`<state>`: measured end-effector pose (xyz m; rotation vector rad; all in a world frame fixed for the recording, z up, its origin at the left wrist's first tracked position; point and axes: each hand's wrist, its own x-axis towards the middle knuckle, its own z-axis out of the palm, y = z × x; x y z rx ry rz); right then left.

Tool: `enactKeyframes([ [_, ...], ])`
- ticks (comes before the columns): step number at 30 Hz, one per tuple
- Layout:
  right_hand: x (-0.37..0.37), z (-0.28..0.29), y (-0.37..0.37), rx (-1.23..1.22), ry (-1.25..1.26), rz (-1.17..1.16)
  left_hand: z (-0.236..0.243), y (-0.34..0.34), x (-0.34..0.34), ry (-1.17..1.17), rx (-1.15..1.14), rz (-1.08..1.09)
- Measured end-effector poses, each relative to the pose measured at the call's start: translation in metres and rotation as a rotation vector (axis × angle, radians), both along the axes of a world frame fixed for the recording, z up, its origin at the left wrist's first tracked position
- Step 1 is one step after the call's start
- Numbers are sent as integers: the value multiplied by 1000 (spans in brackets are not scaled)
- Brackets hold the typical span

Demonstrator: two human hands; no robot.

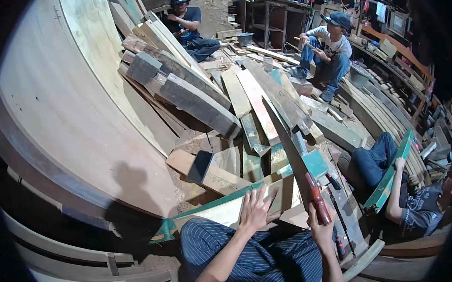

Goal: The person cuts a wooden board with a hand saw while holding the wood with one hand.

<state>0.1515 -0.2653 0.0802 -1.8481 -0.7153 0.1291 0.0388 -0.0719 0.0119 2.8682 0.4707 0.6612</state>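
Observation:
My right hand (321, 228) is wrapped round the glossy reddish-brown handle of a handsaw (289, 144). Its long, tapering blade points up and away from me over the timber pile. Across my lap lies a pale wooden board (214, 215) beside a green-painted strip (208, 203). My left hand (254, 210) rests on the wood with its fingers spread, holding nothing. Just beyond it, a dark phone-like slab (200, 167) lies on a brown plank (227, 179). A tool with a red and black handle (340, 248) lies beside my right forearm.
Large curved wooden panels (73, 117) rise at my left. Stacked beams and planks (199, 104) fill the middle. One person (185, 24) sits far back, another (328, 48) squats at the back right, and a third at right holds a green beam (391, 171). A cluttered workbench (270, 5) stands behind.

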Motion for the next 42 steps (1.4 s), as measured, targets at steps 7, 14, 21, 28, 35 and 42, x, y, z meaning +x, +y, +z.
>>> enactKeyframes([
  [7, -45, 46, -43, -196, -141, 78, -13, -1, -1, 195, 59, 38],
  [14, -122, 82, -140, -473, -213, -189, 15, 5, 8, -2, -44, 72],
  [21, -127, 95, -121, -385, 87, -365, 2, 10, 8, -82, -50, 102],
  [28, -91, 81, -147, -141, 22, -400, 13, 5, 13, -62, -87, 155],
  [35, -89, 132, -150, -382, 239, -142, 2, 7, -1, -64, -107, 90],
  [42, -66, 158, -137, -330, -487, 168, 3, 10, 4, -116, -30, 80],
])
